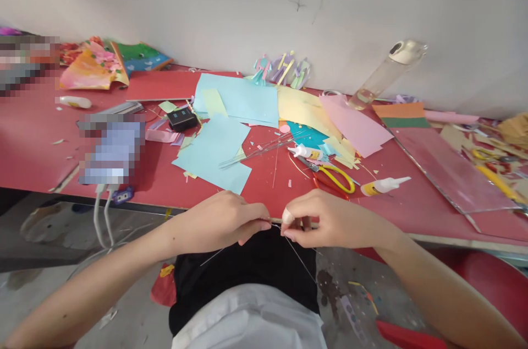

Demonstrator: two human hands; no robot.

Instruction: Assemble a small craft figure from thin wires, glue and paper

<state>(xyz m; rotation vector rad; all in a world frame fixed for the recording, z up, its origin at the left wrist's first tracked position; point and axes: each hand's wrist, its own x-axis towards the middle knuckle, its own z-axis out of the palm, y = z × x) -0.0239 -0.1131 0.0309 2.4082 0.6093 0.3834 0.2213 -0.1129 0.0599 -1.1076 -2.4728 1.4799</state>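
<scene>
Just off the table's front edge, above the lap, my left hand [231, 219] and my right hand [322, 219] face each other a small gap apart. Thin wires [302, 262] run between their pinched fingertips, with loose ends sticking out below both hands. The wires look twisted together in the gap. A whitish wrap [287, 217] circles one finger of my right hand. Beyond the hands, a bundle of similar straight wires [264, 149] lies on the red table [272, 178]. Yellow-handled pliers or cutters [336, 178] and a white glue bottle [381, 186] lie near my right hand.
Blue paper [218, 151], yellow paper [307, 109] and pink paper [352, 120] spread behind. A second glue bottle [307, 152] lies by the pliers. A clear bottle [383, 76] leans on the wall. At left are a phone [117, 145] with white cables and a black box [181, 119].
</scene>
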